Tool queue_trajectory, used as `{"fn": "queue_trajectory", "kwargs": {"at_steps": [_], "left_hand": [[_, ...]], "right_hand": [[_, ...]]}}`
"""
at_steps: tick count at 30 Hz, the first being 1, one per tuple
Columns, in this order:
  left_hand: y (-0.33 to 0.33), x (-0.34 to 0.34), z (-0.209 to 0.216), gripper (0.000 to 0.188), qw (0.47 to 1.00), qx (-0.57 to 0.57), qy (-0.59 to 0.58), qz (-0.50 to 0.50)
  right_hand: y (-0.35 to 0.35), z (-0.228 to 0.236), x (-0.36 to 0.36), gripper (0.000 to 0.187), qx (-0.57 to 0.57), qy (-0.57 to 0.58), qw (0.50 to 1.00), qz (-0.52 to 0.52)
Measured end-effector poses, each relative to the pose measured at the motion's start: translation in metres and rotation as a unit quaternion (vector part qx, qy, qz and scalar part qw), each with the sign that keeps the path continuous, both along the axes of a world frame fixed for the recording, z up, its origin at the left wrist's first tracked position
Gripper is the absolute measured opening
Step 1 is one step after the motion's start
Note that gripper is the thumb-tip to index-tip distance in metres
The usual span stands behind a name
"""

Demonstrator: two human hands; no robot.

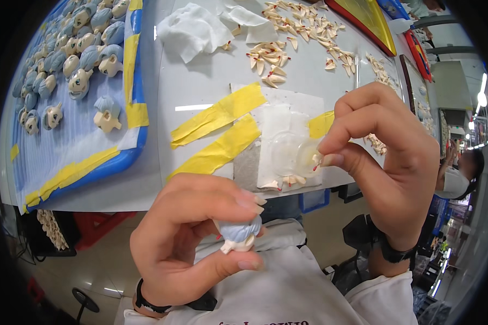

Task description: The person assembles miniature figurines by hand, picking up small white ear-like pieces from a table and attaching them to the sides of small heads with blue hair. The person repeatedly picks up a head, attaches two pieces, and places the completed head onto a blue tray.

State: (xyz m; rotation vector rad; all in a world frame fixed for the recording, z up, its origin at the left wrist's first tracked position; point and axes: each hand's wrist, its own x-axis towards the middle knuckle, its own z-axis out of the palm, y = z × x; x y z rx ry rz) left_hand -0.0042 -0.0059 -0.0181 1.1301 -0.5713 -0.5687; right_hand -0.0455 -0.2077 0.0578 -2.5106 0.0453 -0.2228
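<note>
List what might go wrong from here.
The tiny pale piece might slip, as the right hand pinches it only by fingertips.
The blue-haired doll head might drop off the table, since the left hand holds it past the edge.
The loose pieces near that edge might get brushed off.

The left hand point(171, 244) holds a blue-haired doll head point(241, 233). The right hand point(393, 154) pinches a small pale piece point(316, 159), apparently red-tipped.

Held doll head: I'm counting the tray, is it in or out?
Out: the left hand holds the doll head, apart from the blue tray.
</note>
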Motion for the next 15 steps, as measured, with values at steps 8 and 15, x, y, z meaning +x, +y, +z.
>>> {"fn": "queue_trajectory", "kwargs": {"at_steps": [8,15], "left_hand": [[-0.01,-0.003,0.006,0.045,0.998,-0.035,0.053,-0.004],[-0.008,-0.004,0.01,0.04,1.0,-0.024,-0.018,-0.008]], "right_hand": [[0.009,0.006,-0.001,0.016,-0.057,-0.036,0.997,-0.023],[0.027,0.006,-0.028,0.009,0.219,0.024,0.973,0.061]]}}
